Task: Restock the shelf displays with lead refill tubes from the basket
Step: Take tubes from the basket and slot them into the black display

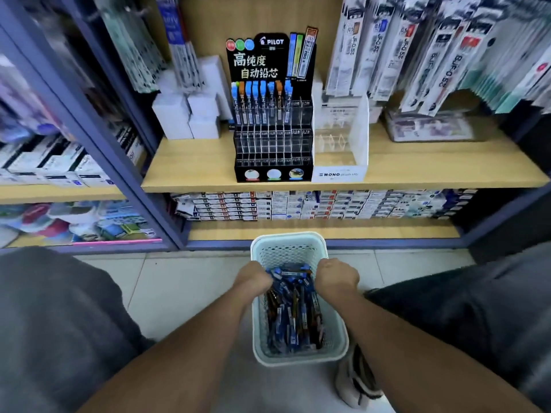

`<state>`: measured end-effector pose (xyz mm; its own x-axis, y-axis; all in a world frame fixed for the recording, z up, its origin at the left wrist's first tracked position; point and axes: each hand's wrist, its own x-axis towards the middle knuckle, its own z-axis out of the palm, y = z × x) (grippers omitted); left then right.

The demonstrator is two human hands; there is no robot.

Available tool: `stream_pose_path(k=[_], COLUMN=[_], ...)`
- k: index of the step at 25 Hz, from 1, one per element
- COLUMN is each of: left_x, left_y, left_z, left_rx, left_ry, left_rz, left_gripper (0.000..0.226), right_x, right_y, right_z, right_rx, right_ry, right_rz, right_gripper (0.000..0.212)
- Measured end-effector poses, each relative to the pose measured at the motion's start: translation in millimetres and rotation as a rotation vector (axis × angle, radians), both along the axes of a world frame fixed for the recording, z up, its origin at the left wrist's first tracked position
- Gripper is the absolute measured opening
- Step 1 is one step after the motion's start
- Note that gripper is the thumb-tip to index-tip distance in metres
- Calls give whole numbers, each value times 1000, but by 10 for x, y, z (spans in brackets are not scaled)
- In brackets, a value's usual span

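**Stationery aisle: both hands in the refill basket**

Tiled floor runs in front of a wooden shelf, and on the floor between the person's knees stands one pale basket with perforated walls. It holds a heap of lead refill tubes, mostly blue with a few orange-brown ones; they overlap too much to count. Both hands are down at the far end of the heap. The left hand has its fingers curled into the tubes at the basket's left wall and seems to grip some, though the fingers themselves are hidden. The right hand is curled at the right wall, knuckles up; I cannot tell whether it holds tubes or the rim.

Up on the shelf, straight behind the basket, stands one black Pilot display with three stepped rows of clear slots. Its top row carries eight tubes, six with blue caps and two with orange; the two slots at the right of that row and the two lower rows look unfilled. Touching its right side is one clear Mono stand. White boxes are stacked to the left, and hanging refill packs fill the back wall.
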<state>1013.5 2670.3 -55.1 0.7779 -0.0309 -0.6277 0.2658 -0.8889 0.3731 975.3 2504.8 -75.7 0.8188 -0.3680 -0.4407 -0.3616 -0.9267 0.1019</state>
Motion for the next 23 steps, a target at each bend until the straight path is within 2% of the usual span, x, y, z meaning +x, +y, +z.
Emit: stream_pose_path(k=[2, 5, 8, 12, 14, 20, 23], left_x=[-11, -30, 43, 207, 293, 419, 512], left_y=[-43, -125, -129, -174, -219, -401, -450], left_z=[87, 55, -120, -428, -626, -1158, -1339], left_rx=[40, 45, -34, -70, -80, -68, -62], left_ry=[-87, -166, -136, -62, -28, 38, 31], left_rz=[-49, -89, -48, -97, -113, -157, -153], left_gripper=[4, 17, 25, 24, 29, 46, 50], right_x=[50, 75, 154, 267, 299, 481, 543], right_y=[-23, -54, -63, 19, 91, 220, 256], right_z=[41, -29, -234, -565, -765, -1339, -1484], right_rx=[3, 170, 317, 417, 440, 482, 411], right_ry=[2, -54, -112, -79, -34, -25, -3], right_rz=[55, 16, -50, -88, -70, -49, -43], right_gripper=[43, 40, 34, 38, 41, 67, 62])
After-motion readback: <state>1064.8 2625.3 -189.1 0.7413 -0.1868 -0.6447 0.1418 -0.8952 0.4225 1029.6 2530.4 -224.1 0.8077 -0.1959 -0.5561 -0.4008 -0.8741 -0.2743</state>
